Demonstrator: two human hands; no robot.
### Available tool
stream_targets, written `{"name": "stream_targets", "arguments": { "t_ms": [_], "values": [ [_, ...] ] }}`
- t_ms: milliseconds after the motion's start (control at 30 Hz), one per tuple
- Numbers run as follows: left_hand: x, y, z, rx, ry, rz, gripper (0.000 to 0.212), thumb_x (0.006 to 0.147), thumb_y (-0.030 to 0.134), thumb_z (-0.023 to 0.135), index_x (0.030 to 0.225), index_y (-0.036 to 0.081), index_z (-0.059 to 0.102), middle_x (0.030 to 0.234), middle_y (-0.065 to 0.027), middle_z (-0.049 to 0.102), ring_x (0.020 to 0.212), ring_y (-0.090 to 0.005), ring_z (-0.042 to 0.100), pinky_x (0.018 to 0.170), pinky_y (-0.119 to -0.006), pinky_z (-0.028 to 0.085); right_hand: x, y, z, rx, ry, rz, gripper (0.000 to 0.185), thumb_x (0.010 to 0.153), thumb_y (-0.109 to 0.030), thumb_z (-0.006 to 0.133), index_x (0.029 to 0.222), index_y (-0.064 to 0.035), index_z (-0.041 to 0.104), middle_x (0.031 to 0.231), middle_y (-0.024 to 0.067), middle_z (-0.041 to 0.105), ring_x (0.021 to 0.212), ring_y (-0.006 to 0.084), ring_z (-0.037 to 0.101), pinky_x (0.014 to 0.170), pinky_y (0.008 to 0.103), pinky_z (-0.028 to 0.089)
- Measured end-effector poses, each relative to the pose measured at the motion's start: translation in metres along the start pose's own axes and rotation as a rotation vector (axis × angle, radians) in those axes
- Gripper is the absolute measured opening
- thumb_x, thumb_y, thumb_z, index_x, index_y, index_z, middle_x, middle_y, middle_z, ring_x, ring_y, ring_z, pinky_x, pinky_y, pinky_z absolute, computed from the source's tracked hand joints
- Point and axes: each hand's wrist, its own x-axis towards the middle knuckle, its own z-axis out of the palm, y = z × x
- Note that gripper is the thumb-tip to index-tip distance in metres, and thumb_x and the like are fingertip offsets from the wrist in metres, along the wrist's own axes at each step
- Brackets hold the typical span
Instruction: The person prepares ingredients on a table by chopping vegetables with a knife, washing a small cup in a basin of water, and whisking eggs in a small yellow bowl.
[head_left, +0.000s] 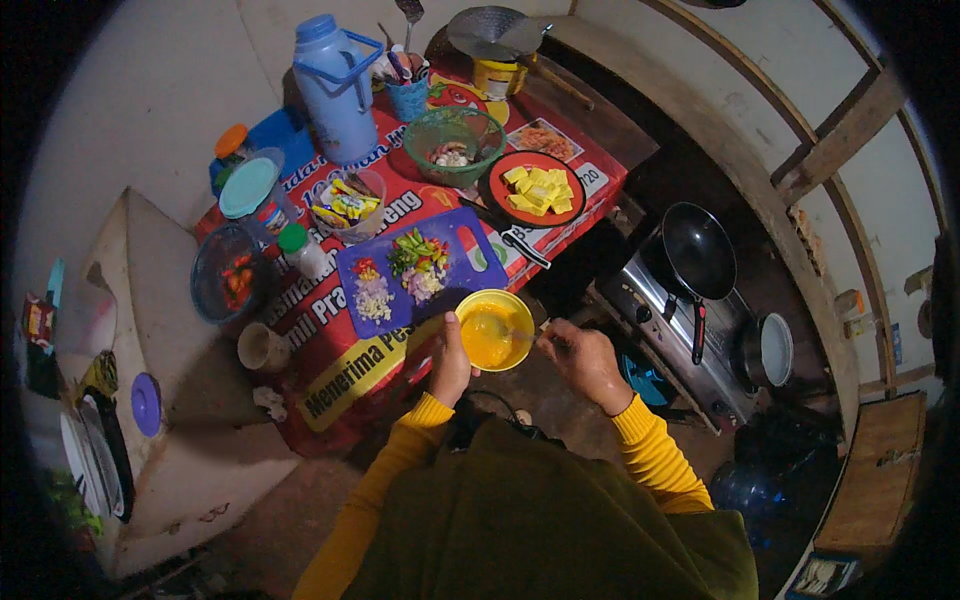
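Observation:
My left hand (451, 361) grips the side of a small yellow bowl (530, 321), its thumb near the rim. Orange-yellow beaten egg (480, 346) fills the lower part of the bowl. In my right hand (589, 364) is the handle of a metal utensil (517, 335), probably a fork or spoon, whose end dips into the egg. Just beyond the bowl lies a purple cutting board (360, 262) at the table's near edge. Chopped green and red chillies (420, 255), sliced shallots (424, 285) and chopped garlic (373, 304) sit on it in piles.
A knife (525, 247) lies beside a plate of yellow tofu pieces (538, 190). Behind are a green bowl (454, 177) and a blue thermos (334, 97). To the right, a black frying pan (699, 251) and a pot (772, 349) rest on a gas stove (645, 292).

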Motion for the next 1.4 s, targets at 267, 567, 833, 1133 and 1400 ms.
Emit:
{"name": "stream_targets", "arguments": {
  "t_ms": [267,567,833,1133,1400],
  "values": [
    [-0.001,-0.005,0.003,0.012,0.014,-0.014,0.058,0.090,0.054,0.024,0.102,0.003,0.048,0.074,-0.0060,0.059,0.054,-0.0098,0.055,0.034,-0.019,0.037,-0.004,0.010,-0.005,-0.085,-0.107,-0.012,0.014,0.076,-0.022,0.060,0.086,-0.0127,0.058,0.069,0.0156,0.060,0.064,0.0334,0.059,0.055,0.0429,0.046],
    [0.002,-0.009,0.009,0.013,-0.019,-0.040,0.057,0.090,0.055,0.023,0.102,0.005,0.049,0.073,-0.0053,0.058,0.049,-0.0093,0.052,0.033,-0.018,0.035,-0.010,0.026,0.002,-0.078,-0.086,-0.043,0.013,0.078,-0.024,0.058,0.086,-0.0137,0.058,0.067,0.0140,0.059,0.062,0.0333,0.058,0.053,0.0435,0.046],
    [0.000,-0.009,0.013,-0.018,-0.018,-0.074,0.058,0.090,0.056,0.024,0.100,0.006,0.051,0.072,-0.0053,0.059,0.047,-0.0098,0.052,0.032,-0.019,0.034,-0.016,0.020,-0.002,-0.146,-0.090,-0.017,0.013,0.077,-0.024,0.059,0.084,-0.0132,0.057,0.069,0.0140,0.059,0.062,0.0339,0.057,0.053,0.0415,0.045],
    [-0.009,0.005,0.029,-0.029,-0.052,-0.057,0.053,0.090,0.054,0.027,0.094,0.009,0.053,0.064,-0.0037,0.057,0.038,-0.0102,0.047,0.031,-0.020,0.031,-0.024,0.025,-0.007,-0.134,-0.070,0.056,0.016,0.078,-0.024,0.055,0.088,-0.0118,0.058,0.068,0.0164,0.059,0.064,0.0350,0.058,0.055,0.0457,0.045],
    [-0.009,0.001,0.027,-0.012,-0.050,-0.067,0.057,0.090,0.055,0.024,0.103,0.007,0.052,0.077,-0.0040,0.060,0.052,-0.0091,0.054,0.035,-0.019,0.037,-0.021,0.017,-0.015,-0.070,-0.040,0.039,0.011,0.077,-0.021,0.060,0.081,-0.0106,0.058,0.068,0.0133,0.059,0.064,0.0331,0.058,0.055,0.0417,0.046]
  ]
}}
